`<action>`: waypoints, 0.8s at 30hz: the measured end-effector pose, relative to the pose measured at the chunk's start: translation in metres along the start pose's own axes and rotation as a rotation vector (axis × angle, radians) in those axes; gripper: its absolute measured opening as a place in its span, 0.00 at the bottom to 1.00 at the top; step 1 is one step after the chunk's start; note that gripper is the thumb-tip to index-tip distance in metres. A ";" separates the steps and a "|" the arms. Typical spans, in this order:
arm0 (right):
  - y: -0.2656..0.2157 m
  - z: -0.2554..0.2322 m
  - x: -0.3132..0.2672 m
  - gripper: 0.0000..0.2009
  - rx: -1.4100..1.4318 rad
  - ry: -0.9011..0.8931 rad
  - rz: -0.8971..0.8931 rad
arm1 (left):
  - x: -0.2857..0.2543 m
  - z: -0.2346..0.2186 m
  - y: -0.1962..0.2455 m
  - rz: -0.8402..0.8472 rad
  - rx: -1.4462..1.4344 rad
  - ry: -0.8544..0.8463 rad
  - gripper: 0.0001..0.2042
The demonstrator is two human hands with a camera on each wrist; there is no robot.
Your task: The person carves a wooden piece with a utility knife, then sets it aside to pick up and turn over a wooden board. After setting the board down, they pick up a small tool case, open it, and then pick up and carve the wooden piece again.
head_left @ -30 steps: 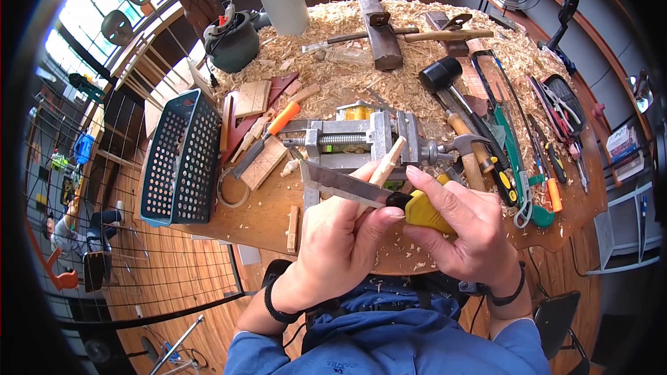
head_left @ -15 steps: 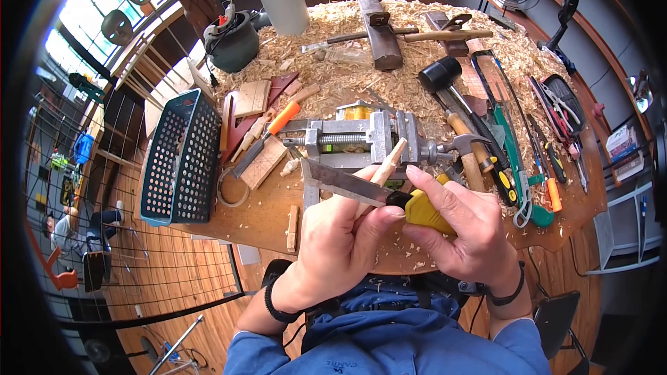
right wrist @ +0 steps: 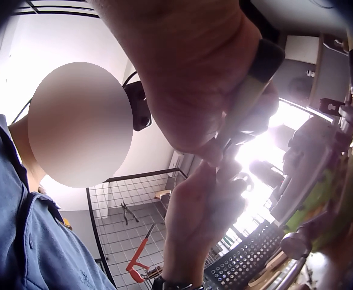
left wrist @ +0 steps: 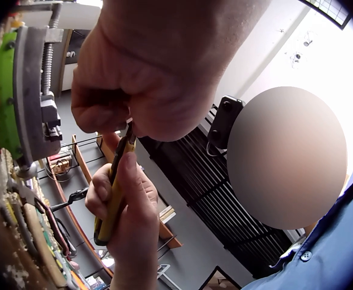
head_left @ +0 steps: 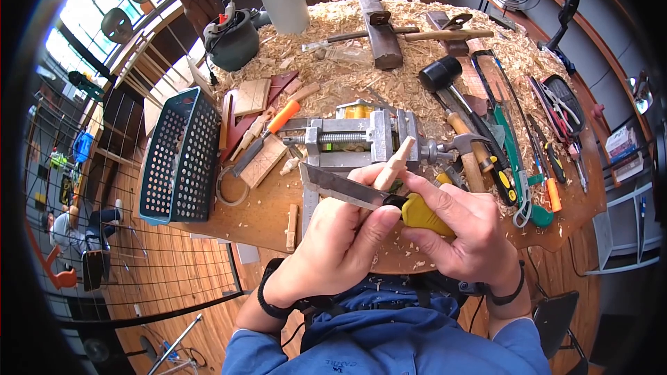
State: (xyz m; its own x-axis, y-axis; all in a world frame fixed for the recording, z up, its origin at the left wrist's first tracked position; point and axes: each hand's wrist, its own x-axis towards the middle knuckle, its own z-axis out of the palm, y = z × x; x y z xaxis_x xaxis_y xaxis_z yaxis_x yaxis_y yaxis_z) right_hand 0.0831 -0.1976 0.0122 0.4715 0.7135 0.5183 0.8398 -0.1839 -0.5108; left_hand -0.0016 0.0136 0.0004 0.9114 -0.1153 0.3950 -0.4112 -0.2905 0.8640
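Observation:
My left hand (head_left: 340, 232) grips a pale whittled wooden stick (head_left: 394, 165), whose narrowed tip points up and away from me. In my right hand (head_left: 458, 226) is a knife (head_left: 425, 215) with a yellow and black handle. Its wide steel blade (head_left: 344, 186) lies across the stick and reaches left over my left fingers. My left thumb presses close to the black collar at the blade's base. The left wrist view shows the knife handle (left wrist: 111, 202) wrapped by the right fingers. The stick's lower end is hidden inside my left hand.
Behind my hands stands a metal vise (head_left: 347, 140). A perforated green basket (head_left: 170, 167) sits at left, near an orange-handled chisel (head_left: 281, 119). A black mallet (head_left: 439, 74), a claw hammer (head_left: 469, 144) and saws lie right. Wood shavings (head_left: 306, 69) and a hand plane (head_left: 381, 35) are farther back.
The stick's tip has shifted slightly right and the knife has tilted a little. Both hands keep their hold and have moved only slightly.

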 end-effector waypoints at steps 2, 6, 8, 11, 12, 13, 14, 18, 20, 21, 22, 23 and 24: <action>0.001 0.004 0.000 0.32 0.007 0.026 -0.014 | -0.001 -0.002 0.003 -0.163 -0.164 -0.054 0.23; -0.001 0.005 0.001 0.32 -0.027 0.049 -0.019 | -0.002 0.006 -0.003 -0.053 -0.125 0.095 0.21; -0.001 0.003 0.001 0.32 -0.067 0.046 -0.009 | 0.001 0.004 0.009 -0.204 -0.141 0.043 0.25; -0.001 0.004 0.000 0.32 -0.061 0.041 0.005 | 0.003 0.007 0.002 -0.094 -0.198 0.073 0.26; -0.001 0.004 0.000 0.32 -0.060 0.041 0.004 | 0.002 0.007 0.003 -0.095 -0.197 0.074 0.26; -0.001 0.004 0.000 0.33 -0.065 0.037 0.001 | 0.001 0.008 0.005 -0.133 -0.257 0.077 0.26; -0.001 0.004 0.000 0.33 -0.070 0.033 -0.003 | 0.001 0.008 0.006 -0.172 -0.317 0.080 0.26; -0.001 0.004 0.001 0.33 -0.068 0.041 -0.004 | -0.001 0.009 -0.002 -0.119 -0.294 0.088 0.26; -0.001 0.005 0.001 0.33 -0.077 0.064 -0.011 | -0.001 0.011 -0.003 -0.101 -0.192 0.131 0.26; -0.001 0.004 0.001 0.33 -0.076 0.064 -0.011 | -0.001 0.010 -0.001 -0.102 -0.192 0.130 0.26; -0.002 0.004 0.001 0.33 -0.081 0.056 -0.006 | -0.001 0.010 0.002 -0.124 -0.170 0.132 0.26; -0.002 0.003 0.000 0.33 -0.086 0.049 -0.001 | -0.001 0.010 0.004 -0.145 -0.147 0.133 0.26; -0.001 0.003 0.000 0.33 -0.086 0.049 0.000 | -0.001 0.011 0.003 -0.145 -0.147 0.132 0.26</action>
State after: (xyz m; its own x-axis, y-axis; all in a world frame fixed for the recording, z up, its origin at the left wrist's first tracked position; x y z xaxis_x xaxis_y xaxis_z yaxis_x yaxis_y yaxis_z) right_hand 0.0811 -0.1950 0.0110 0.4825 0.6796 0.5526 0.8588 -0.2429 -0.4511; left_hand -0.0037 0.0022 -0.0005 0.9553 0.0459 0.2921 -0.2824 -0.1520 0.9472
